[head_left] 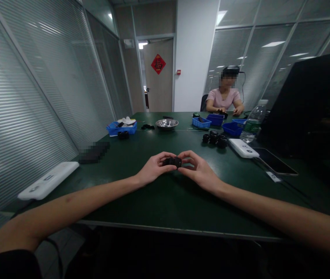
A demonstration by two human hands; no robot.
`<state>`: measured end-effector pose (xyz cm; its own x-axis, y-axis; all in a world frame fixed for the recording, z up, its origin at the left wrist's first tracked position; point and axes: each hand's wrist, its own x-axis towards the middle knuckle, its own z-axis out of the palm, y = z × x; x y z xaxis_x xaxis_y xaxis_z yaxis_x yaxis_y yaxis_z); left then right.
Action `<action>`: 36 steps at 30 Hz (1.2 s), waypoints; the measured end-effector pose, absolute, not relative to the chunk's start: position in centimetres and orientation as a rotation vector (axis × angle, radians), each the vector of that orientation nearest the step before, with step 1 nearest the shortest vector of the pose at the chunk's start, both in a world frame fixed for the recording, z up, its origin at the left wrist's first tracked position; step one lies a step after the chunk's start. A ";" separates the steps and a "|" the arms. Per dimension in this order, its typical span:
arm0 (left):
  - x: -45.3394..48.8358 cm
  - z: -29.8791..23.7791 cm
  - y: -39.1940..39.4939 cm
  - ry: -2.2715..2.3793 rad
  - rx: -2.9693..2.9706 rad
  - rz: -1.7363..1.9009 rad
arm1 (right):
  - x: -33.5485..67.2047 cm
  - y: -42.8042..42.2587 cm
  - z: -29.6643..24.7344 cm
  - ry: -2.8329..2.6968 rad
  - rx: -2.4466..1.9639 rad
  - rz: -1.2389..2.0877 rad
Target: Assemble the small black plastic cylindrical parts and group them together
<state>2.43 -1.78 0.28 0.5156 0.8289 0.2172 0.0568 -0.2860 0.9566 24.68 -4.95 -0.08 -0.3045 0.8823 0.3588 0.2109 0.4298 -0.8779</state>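
Note:
Just above the green table (pixel 141 209), a small black part (pixel 173 162) is held between my two hands; its exact kind is too small to tell. My left hand (pixel 153 167) is closed round its left side, thumb below and fingers above. At its right end, my right hand (pixel 198 170) pinches with thumb and fingertips, the other fingers curved. To the right, beyond my hands, several black round parts (pixel 215 138) lie in a group. A similar black part (pixel 123 135) sits at the far left, by a blue bin.
A filled blue bin (pixel 112 128), a metal bowl (pixel 167 124) and more blue bins (pixel 201 122) stand along the back. On the right are a water bottle (pixel 252 122), a white power bank (pixel 243 148), a phone (pixel 275 161) and a dark screen (pixel 307 97). Across sits a person (pixel 223 97).

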 end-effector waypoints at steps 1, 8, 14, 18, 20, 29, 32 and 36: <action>2.4 0.3 -1.8 0.769 1.718 0.910 | 24.7 -5.0 0.0 -1.782 -0.941 0.907; 2.4 0.0 -1.5 0.773 1.769 0.975 | 24.7 -5.4 1.1 -1.880 -0.928 0.740; 2.4 0.2 -1.7 0.760 1.714 0.939 | 24.6 -5.4 0.9 -1.952 -0.902 0.645; 2.3 0.2 -1.6 0.823 1.707 0.941 | 25.1 -5.2 1.2 -2.039 -0.894 0.473; 2.2 0.2 -1.3 0.849 1.693 0.978 | 25.5 -5.0 1.6 -2.066 -0.882 0.381; 1.9 0.2 -0.9 0.814 1.612 1.070 | 26.6 -4.0 0.8 -1.837 -0.969 0.664; 1.6 0.3 -0.5 0.848 1.769 0.957 | 26.8 -3.7 0.4 -1.861 -1.002 0.748; 1.0 0.3 0.1 0.866 2.051 0.755 | 27.0 -3.7 0.3 -2.064 -1.099 0.677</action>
